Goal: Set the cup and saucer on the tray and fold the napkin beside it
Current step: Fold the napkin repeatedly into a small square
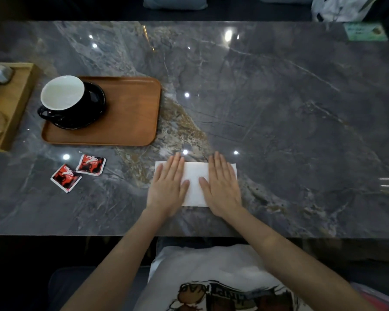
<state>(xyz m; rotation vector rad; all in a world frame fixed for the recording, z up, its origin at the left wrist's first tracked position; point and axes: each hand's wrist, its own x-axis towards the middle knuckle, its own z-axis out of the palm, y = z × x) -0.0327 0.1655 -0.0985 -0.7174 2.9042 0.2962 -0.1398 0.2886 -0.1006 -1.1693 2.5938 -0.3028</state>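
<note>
My left hand [167, 187] and right hand [222, 187] lie flat, fingers spread, pressing the white napkin [194, 187] at lower centre; cup [62, 95] and saucer [92, 104] sit on the tray [130, 113], upper left.

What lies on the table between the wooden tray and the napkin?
Nothing: in the head view, bare marble tabletop separates the tray from the napkin. The two red sachets lie off to the left.
</note>
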